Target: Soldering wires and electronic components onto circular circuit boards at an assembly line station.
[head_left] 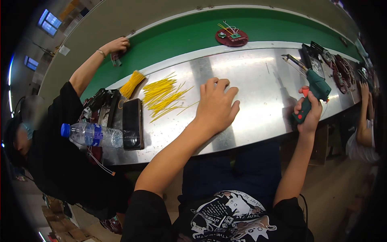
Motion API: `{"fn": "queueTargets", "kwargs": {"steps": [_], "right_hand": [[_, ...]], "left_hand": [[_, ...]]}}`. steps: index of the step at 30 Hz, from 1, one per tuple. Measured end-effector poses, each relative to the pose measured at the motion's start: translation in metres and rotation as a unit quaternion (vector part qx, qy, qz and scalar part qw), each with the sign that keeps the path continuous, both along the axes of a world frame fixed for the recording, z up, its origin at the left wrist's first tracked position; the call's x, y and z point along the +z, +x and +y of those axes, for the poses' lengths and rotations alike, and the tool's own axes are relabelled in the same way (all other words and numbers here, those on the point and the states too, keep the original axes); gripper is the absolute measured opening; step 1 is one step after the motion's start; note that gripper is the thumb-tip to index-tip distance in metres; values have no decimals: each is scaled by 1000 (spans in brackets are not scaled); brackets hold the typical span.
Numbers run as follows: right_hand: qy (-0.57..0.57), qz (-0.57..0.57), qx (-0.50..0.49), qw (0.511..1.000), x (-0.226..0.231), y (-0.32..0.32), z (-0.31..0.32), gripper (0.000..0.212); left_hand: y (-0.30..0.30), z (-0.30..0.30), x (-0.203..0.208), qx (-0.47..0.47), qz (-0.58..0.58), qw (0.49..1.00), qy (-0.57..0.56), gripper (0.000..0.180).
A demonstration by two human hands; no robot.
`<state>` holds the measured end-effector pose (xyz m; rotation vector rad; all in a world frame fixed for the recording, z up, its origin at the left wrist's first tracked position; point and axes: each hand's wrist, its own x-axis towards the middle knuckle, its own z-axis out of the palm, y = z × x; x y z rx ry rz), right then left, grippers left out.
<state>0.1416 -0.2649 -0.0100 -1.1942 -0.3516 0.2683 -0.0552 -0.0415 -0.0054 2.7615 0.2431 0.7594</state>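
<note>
My right hand (312, 117) is wrapped round the grip of a green soldering gun (318, 85) with red buttons. Its thin metal tip points up and to the left, above the metal worktop (254, 117). Over the middle of that worktop is my left hand (217, 105), palm down with its fingers apart and nothing in it. Whether the fingertips touch the metal, I cannot tell. Just left of them lies a loose spread of yellow wires (163, 94), and beyond it a tight bundle of yellow wires (132, 84).
A round dark-red circuit board (231, 37) with wires sits on the green belt (177, 34). At the left are a phone (132, 121) and a plastic bottle (94, 135). Dark-red boards (343, 74) crowd the right end. Co-workers stand on both sides; the left one's hand (117, 45) reaches over the belt.
</note>
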Motion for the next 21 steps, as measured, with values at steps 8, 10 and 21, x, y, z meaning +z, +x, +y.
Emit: {"fn": "queueTargets", "kwargs": {"steps": [8,10,21], "right_hand": [[54,51,-64,995,1,-3,4,29],[57,59,-73,994,-2,0,0,28],[68,72,-49,994,-23,18,-6,31]], "left_hand": [[49,19,1,-37,113,989,83,58],[70,28,2,-22,165,982,89,64],[148,58,6,97,201,974,26,81]]}}
